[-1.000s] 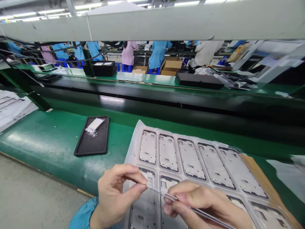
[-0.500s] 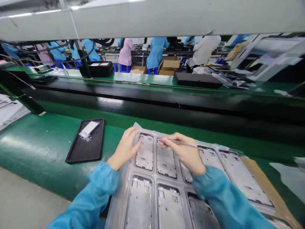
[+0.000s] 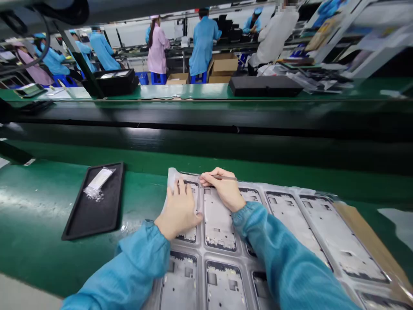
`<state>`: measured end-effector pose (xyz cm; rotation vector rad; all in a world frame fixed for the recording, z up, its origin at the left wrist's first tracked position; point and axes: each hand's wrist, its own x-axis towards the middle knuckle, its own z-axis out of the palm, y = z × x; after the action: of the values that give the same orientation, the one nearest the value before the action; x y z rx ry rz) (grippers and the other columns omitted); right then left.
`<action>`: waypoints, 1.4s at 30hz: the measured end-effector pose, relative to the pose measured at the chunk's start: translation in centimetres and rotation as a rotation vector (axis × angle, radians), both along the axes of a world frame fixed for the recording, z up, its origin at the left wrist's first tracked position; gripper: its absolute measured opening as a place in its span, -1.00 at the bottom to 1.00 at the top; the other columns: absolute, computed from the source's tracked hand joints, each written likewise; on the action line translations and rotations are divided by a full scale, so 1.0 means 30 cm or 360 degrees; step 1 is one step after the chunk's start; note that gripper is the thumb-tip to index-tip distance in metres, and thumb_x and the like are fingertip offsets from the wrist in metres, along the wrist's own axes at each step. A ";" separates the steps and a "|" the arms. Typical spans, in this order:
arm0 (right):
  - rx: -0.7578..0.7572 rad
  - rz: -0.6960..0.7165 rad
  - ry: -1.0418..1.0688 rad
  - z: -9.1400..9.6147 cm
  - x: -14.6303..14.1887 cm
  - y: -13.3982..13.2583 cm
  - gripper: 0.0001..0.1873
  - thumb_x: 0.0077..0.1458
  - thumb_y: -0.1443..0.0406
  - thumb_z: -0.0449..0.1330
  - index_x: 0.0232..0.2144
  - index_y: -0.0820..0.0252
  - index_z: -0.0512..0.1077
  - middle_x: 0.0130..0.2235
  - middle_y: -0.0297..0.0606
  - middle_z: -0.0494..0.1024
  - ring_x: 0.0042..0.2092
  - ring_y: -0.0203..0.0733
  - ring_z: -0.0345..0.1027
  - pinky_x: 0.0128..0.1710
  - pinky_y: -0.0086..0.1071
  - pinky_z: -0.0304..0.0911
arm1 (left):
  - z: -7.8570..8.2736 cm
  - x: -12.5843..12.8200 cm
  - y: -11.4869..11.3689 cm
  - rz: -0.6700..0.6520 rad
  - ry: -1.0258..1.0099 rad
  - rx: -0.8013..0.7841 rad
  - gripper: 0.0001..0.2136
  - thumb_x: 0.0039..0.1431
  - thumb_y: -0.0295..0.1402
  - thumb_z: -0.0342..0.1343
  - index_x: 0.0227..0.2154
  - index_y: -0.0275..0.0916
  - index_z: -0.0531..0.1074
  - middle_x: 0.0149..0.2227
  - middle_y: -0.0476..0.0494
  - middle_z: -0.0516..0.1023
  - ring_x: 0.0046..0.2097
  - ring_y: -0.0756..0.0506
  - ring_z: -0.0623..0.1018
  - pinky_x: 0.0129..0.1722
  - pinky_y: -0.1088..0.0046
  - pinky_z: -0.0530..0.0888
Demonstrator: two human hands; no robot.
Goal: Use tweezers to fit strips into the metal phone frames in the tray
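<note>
Green bench (image 3: 45,206) with black tray (image 3: 93,211), blister sheet (image 3: 290,224).

No writing can be read anywhere — not on the cardboard boxes (image 3: 222,64), nor the hanging sheets (image 3: 371,38).

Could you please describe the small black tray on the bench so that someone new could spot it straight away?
On the green bench, look left of the big clear sheet of metal frames under the left hand. The black tray lies there alone, flat and dark, the only one holding a small clear bag.
</note>
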<state>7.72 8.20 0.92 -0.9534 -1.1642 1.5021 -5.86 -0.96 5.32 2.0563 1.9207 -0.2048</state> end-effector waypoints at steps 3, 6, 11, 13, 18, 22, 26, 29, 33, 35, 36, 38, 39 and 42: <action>0.0006 0.0005 0.0014 0.002 -0.003 0.002 -0.47 -0.32 -0.02 0.56 -0.57 0.27 0.46 -0.45 -0.10 0.59 -0.42 -0.16 0.51 -0.42 -0.43 0.48 | 0.022 -0.013 0.004 -0.0027 -0.0065 -0.0224 -0.05 0.09 -0.18 0.21 0.37 -0.60 -0.14 0.38 -0.64 -0.37 0.42 -0.47 -0.21 0.34 -0.17 -0.01; 0.0006 0.0025 0.0014 0.000 -0.005 0.000 -0.47 -0.32 0.00 0.57 -0.58 0.28 0.46 -0.45 -0.10 0.58 -0.42 -0.15 0.51 -0.44 -0.42 0.47 | 0.005 0.020 -0.008 0.0095 0.0001 -0.0117 -0.05 0.05 -0.22 0.24 0.35 -0.65 -0.11 0.35 -0.78 -0.32 0.40 -0.54 -0.19 0.28 -0.32 -0.01; 0.0014 0.0047 0.0041 -0.007 -0.001 -0.007 -0.48 -0.29 0.00 0.56 -0.55 0.27 0.47 -0.43 -0.11 0.59 -0.41 -0.18 0.52 -0.40 -0.44 0.48 | 0.012 0.046 -0.040 0.0209 -0.0045 0.0074 -0.19 0.07 -0.42 0.16 0.33 -0.66 -0.04 0.30 -0.88 -0.12 0.37 -0.57 -0.02 0.23 -0.30 0.15; 0.0013 0.0055 0.0059 -0.009 0.000 -0.010 -0.48 -0.29 0.00 0.56 -0.56 0.27 0.46 -0.43 -0.10 0.60 -0.41 -0.17 0.52 -0.39 -0.43 0.48 | 0.031 0.003 -0.053 0.0253 -0.0245 0.0161 -0.24 0.13 -0.48 0.04 0.35 -0.63 -0.10 0.27 -0.86 0.03 0.29 -0.55 0.23 0.17 -0.20 0.31; 0.0037 0.0059 0.0107 -0.005 -0.003 -0.012 -0.48 -0.25 -0.01 0.54 -0.55 0.27 0.44 -0.42 -0.09 0.60 -0.38 -0.15 0.53 -0.36 -0.41 0.49 | -0.039 -0.126 -0.087 0.0393 -0.1007 0.0746 -0.40 0.26 -0.53 -0.24 0.37 -0.47 -0.09 0.16 -0.52 0.37 0.12 -0.26 0.51 0.10 0.14 0.50; 0.0055 0.0083 0.0079 0.002 -0.007 -0.014 -0.47 -0.23 -0.02 0.53 -0.55 0.25 0.41 -0.42 -0.09 0.59 -0.38 -0.14 0.53 -0.36 -0.39 0.49 | -0.152 -0.141 -0.110 0.0222 -0.1042 0.1011 -0.46 0.28 -0.55 -0.24 0.33 -0.36 0.03 0.34 -0.43 0.12 0.36 -0.20 0.20 0.31 0.12 0.32; 0.0118 0.0181 -0.0018 0.002 -0.016 -0.023 -0.50 -0.18 -0.02 0.50 -0.54 0.25 0.43 -0.42 -0.08 0.59 -0.39 -0.14 0.52 -0.37 -0.38 0.47 | -0.174 -0.164 -0.069 0.0239 -0.0849 0.1344 -0.61 0.36 -0.44 -0.14 0.22 -0.35 0.20 0.38 -0.40 -0.01 0.42 -0.26 -0.01 0.37 -0.02 0.15; 0.0189 0.0270 -0.0109 -0.001 -0.028 -0.034 -0.52 -0.15 -0.01 0.48 -0.54 0.24 0.43 -0.44 -0.11 0.59 -0.40 -0.14 0.51 -0.38 -0.37 0.44 | -0.179 -0.194 -0.018 0.0163 -0.0794 0.1089 -0.68 0.36 -0.38 -0.09 0.10 -0.35 0.33 0.28 -0.39 0.20 0.34 -0.26 0.21 0.32 0.01 0.26; 0.0281 0.0346 -0.0207 -0.006 -0.041 -0.044 -0.60 -0.06 0.04 0.42 -0.56 0.22 0.43 -0.45 -0.18 0.57 -0.39 -0.14 0.49 -0.34 -0.35 0.41 | -0.202 -0.198 0.001 0.0148 -0.0812 0.1028 -0.69 0.34 -0.40 -0.07 0.08 -0.31 0.34 0.21 -0.34 0.30 0.24 -0.20 0.35 0.24 0.17 0.39; 0.0333 0.0376 -0.0259 -0.010 -0.043 -0.045 -0.67 -0.02 0.10 0.39 -0.55 0.22 0.46 -0.44 -0.20 0.57 -0.38 -0.16 0.47 -0.31 -0.35 0.39 | -0.209 -0.192 -0.004 0.0147 -0.0817 0.1075 -0.71 0.32 -0.42 -0.06 0.06 -0.30 0.35 0.20 -0.31 0.31 0.24 -0.19 0.36 0.24 0.21 0.39; 0.0364 0.0383 -0.0290 -0.011 -0.042 -0.045 -0.70 0.01 0.13 0.38 -0.55 0.22 0.47 -0.44 -0.21 0.57 -0.38 -0.17 0.46 -0.29 -0.35 0.37 | -0.211 -0.190 -0.007 0.0141 -0.0816 0.1092 -0.71 0.32 -0.42 -0.05 0.05 -0.29 0.36 0.20 -0.30 0.31 0.24 -0.18 0.36 0.24 0.23 0.39; 0.0433 0.0376 -0.0368 -0.014 -0.041 -0.045 -0.73 0.04 0.15 0.35 -0.53 0.21 0.48 -0.43 -0.24 0.57 -0.36 -0.17 0.45 -0.28 -0.35 0.35 | -0.212 -0.187 -0.011 0.0136 -0.0815 0.1116 -0.72 0.31 -0.42 -0.04 0.04 -0.29 0.37 0.20 -0.30 0.32 0.24 -0.18 0.36 0.24 0.24 0.39; 0.0465 0.0366 -0.0406 -0.015 -0.040 -0.045 -0.74 0.06 0.16 0.34 -0.53 0.20 0.49 -0.42 -0.25 0.57 -0.35 -0.17 0.45 -0.27 -0.35 0.33 | -0.211 -0.186 -0.012 0.0136 -0.0822 0.1126 -0.72 0.31 -0.42 -0.03 0.04 -0.30 0.37 0.20 -0.31 0.32 0.25 -0.19 0.36 0.24 0.24 0.38; 0.0498 0.0362 -0.0466 -0.016 -0.039 -0.044 -0.76 0.08 0.17 0.31 -0.52 0.20 0.50 -0.41 -0.25 0.57 -0.34 -0.17 0.43 -0.28 -0.35 0.30 | -0.205 -0.187 -0.015 0.0128 -0.0860 0.1116 -0.72 0.31 -0.45 -0.04 0.03 -0.31 0.38 0.21 -0.32 0.32 0.25 -0.19 0.35 0.24 0.24 0.39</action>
<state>6.56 6.87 0.45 -0.8644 -1.7119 1.3273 -11.46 -1.41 -0.83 2.0842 1.8484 1.0705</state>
